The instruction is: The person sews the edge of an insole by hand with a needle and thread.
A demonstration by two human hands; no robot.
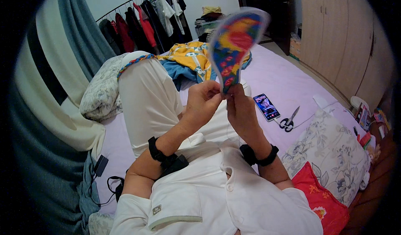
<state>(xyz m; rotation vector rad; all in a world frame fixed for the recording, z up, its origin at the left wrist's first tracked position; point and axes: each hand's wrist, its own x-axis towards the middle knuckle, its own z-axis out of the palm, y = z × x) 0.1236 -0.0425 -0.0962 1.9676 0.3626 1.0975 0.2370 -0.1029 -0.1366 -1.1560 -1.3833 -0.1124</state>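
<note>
The sole-shaped piece (pixel 236 43), patterned in red, yellow, blue and green within a pale border, stands above both hands, tilted with its broad end up and to the right. That broad end is blurred; the condition of its rim cannot be assessed. Holding it by the narrow end appears intended to leave the patterned face uncovered and in front of the wearer's eyes.

Grip: the left hand (pixel 204 101) has thumb and forefinger drawn together, apparently pinching the lower left edge. The right hand (pixel 241 109) is closed on the lower right corner, fingers folded over it. The hands meet at the base, so the piece rises free above the grip, almost all of it outside the fingers. Whether anything thin, such as a thread, lies between the fingertips cannot be told.

To the right, on the pale lilac bedsheet (pixel 292 76), lie a lit phone (pixel 266 106) and, just beside it, scissors (pixel 289 120) with dark handles (blades slightly parted, pointing away from the wearer). Both presumably sit there for easy reach of the right hand. A multicoloured braided band (pixel 133 61) lies across the raised left knee, its purpose undetermined.
</note>
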